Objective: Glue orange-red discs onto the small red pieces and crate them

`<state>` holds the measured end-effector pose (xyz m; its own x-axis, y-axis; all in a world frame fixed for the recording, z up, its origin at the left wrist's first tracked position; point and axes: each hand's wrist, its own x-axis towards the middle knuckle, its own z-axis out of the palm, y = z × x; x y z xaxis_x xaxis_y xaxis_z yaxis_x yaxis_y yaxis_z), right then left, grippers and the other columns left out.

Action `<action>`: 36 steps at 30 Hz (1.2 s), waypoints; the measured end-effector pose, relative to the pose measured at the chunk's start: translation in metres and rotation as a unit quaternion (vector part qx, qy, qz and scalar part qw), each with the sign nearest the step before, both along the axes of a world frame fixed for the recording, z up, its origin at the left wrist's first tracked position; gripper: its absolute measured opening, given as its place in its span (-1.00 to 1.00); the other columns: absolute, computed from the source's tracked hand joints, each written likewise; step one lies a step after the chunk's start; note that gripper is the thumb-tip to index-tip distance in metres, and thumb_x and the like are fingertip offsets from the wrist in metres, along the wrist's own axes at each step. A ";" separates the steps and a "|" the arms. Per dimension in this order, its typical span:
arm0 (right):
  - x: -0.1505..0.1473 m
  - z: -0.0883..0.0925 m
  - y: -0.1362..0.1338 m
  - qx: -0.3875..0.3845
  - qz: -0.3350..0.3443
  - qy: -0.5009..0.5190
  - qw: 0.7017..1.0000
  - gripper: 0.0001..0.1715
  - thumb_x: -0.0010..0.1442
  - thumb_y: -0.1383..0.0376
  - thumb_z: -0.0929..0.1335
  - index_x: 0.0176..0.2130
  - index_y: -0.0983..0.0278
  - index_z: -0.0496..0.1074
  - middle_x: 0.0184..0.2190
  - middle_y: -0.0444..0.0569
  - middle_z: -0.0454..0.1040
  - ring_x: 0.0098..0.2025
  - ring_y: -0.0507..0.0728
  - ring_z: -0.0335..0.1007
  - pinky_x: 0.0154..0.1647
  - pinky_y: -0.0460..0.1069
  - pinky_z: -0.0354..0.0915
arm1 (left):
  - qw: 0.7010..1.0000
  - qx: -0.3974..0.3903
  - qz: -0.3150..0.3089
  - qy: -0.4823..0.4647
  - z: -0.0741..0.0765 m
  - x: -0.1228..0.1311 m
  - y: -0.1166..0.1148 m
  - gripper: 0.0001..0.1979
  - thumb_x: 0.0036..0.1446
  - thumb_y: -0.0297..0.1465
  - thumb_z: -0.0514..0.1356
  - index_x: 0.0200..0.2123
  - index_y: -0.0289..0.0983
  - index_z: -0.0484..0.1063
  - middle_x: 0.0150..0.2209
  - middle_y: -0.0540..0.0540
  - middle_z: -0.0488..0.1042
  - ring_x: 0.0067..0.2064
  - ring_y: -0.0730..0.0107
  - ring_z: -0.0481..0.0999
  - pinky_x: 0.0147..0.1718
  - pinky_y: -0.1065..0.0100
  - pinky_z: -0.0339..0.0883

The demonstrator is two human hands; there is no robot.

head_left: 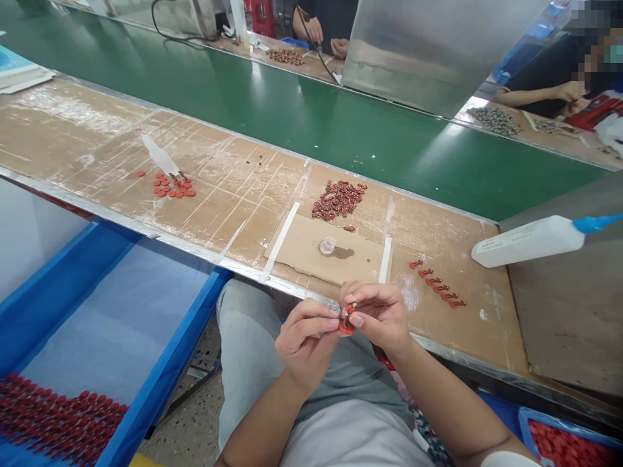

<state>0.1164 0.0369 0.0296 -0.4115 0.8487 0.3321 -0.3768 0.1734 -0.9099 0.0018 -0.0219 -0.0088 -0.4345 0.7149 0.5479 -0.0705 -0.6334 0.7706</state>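
Note:
Just above my lap, my left hand and my right hand meet over the table's front edge. Both pinch a small red part with a metal piece, which my fingers partly hide. Ahead of my hands, a pile of similar red-and-metal parts lies on the brown-paper-covered table. Nearer lies a cardboard sheet holding a small clear cup. To the right, several red parts form a diagonal row. Flat red discs lie further left.
A white squeeze bottle with a blue nozzle lies at right. A blue bin with red parts sits lower left, another lower right. Beyond the table runs a green conveyor belt. Co-workers sit across it, behind a metal panel.

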 end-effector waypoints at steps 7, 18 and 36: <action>0.005 -0.001 0.000 -0.038 0.013 -0.013 0.999 -0.73 0.05 0.37 0.46 -0.19 0.13 0.58 -0.45 -0.06 0.48 -0.39 0.05 0.35 -0.36 -0.02 0.30 | 0.992 -0.045 -0.102 -0.060 -0.003 0.002 0.003 -0.78 0.00 -0.60 0.30 -0.28 -0.20 0.52 -0.31 -0.03 0.48 -0.29 0.40 0.49 -0.30 0.29 0.44; 0.008 0.006 0.004 -0.097 0.059 -0.013 0.993 -0.74 -0.01 0.34 0.50 -0.24 0.10 0.59 -0.37 -0.06 0.50 -0.44 0.00 0.35 -0.45 -0.07 0.31 | 0.928 -0.116 -0.269 -0.230 -0.004 0.006 0.006 -0.88 0.01 -0.50 0.33 -0.35 -0.19 0.50 -0.33 -0.02 0.45 -0.33 0.46 0.47 -0.37 0.41 0.40; 0.007 0.006 0.002 -0.132 0.042 -0.007 0.990 -0.71 -0.13 0.39 0.55 -0.32 0.15 0.59 -0.49 -0.11 0.48 -0.51 -0.03 0.31 -0.50 -0.10 0.27 | 0.945 -0.092 -0.262 -0.170 -0.003 0.007 0.007 -0.90 0.06 -0.47 0.30 -0.31 -0.21 0.50 -0.32 -0.06 0.47 -0.24 0.32 0.49 -0.22 0.24 0.35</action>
<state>0.1235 0.0388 0.0358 -0.4865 0.8682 0.0972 -0.3668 -0.1021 -0.9247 0.0086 -0.0152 -0.0118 -0.1228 0.9506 0.2850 -0.6015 -0.2997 0.7405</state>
